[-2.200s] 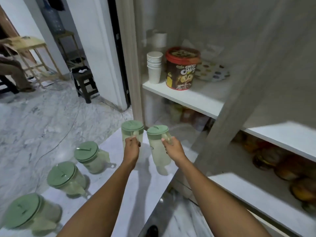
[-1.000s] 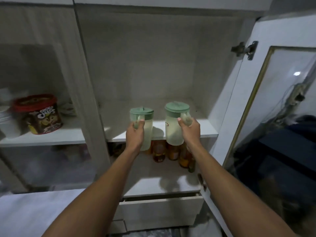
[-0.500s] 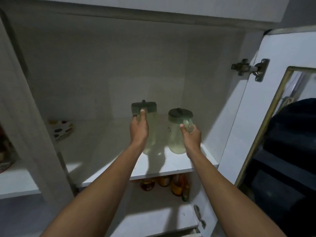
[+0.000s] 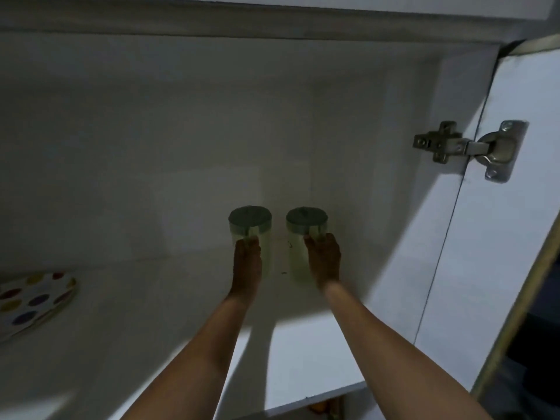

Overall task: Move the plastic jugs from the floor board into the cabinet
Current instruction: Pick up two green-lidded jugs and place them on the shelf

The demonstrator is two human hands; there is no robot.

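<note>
Two pale translucent plastic jugs with green lids stand upright side by side deep on the white cabinet shelf (image 4: 303,359), close to the back wall. My left hand (image 4: 246,265) grips the handle of the left jug (image 4: 250,221). The right jug (image 4: 306,221) has my right hand (image 4: 323,262) wrapped around its handle. Both arms reach far into the cabinet and hide the jugs' lower fronts. The floor board and the other jugs are out of view.
A spotted plate (image 4: 33,298) lies on the shelf at the far left. The cabinet door (image 4: 485,237) stands open on the right, held by a metal hinge (image 4: 466,147). The cabinet's top panel (image 4: 242,22) sits close above.
Both hands have carried the jugs from the shelf's front to its back, next to the rear wall. The left jug has come down level with the right one.
</note>
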